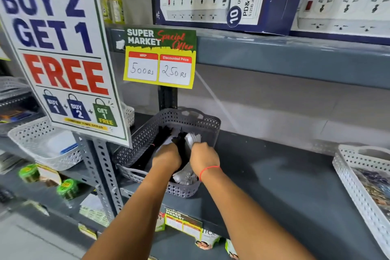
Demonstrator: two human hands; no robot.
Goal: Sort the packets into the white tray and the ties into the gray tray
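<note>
The gray tray (183,119) stands on the dark shelf, holding bundles of black ties (157,140) and white ties (193,138). Both my hands are inside it. My left hand (166,157) is closed around a bundle of black ties. Beside it, my right hand (203,155) grips a bundle of white ties whose ends fan out above and below the fist. A white tray (356,188) with dark printed packets (377,190) sits at the far right of the same shelf.
A large "Buy 2 Get 1 Free" sign (61,53) hangs left of the gray tray, and a price tag (159,59) hangs above it. Power strip boxes (230,0) fill the upper shelf. Another white basket (45,145) sits on the left rack.
</note>
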